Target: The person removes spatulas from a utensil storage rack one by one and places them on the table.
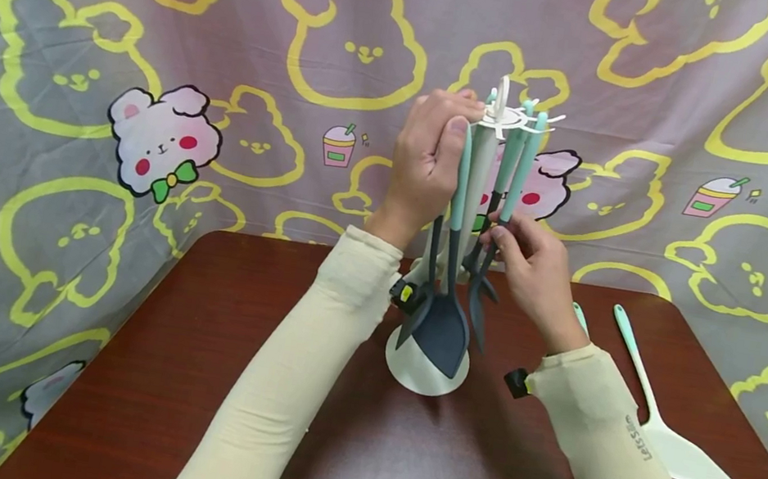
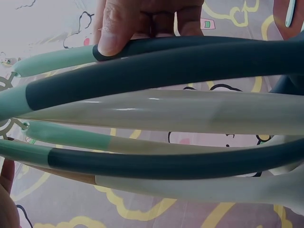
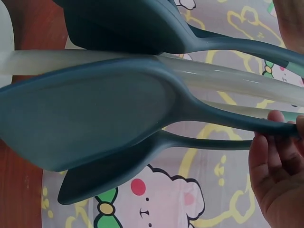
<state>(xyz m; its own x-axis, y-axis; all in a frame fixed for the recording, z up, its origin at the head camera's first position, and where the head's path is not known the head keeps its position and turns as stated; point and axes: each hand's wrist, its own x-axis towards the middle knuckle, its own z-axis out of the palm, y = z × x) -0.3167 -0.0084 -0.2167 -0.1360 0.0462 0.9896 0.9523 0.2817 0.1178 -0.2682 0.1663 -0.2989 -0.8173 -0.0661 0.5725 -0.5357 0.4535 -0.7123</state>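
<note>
Hanging from a white rack [image 1: 480, 179], dark utensils [image 1: 442, 335] with green handles surround the pole; we see the left hand [image 1: 435, 135] bent over the hooked top, the right hand [image 1: 531, 249] pinching a dark spatula [image 3: 90, 116] by its neck. The left-wrist view gives us pale utensils [image 2: 152, 186] hanging too; the head view, unlike the right wrist's, a white turner [image 1: 675, 455] on the table [image 1: 207, 329].
</note>
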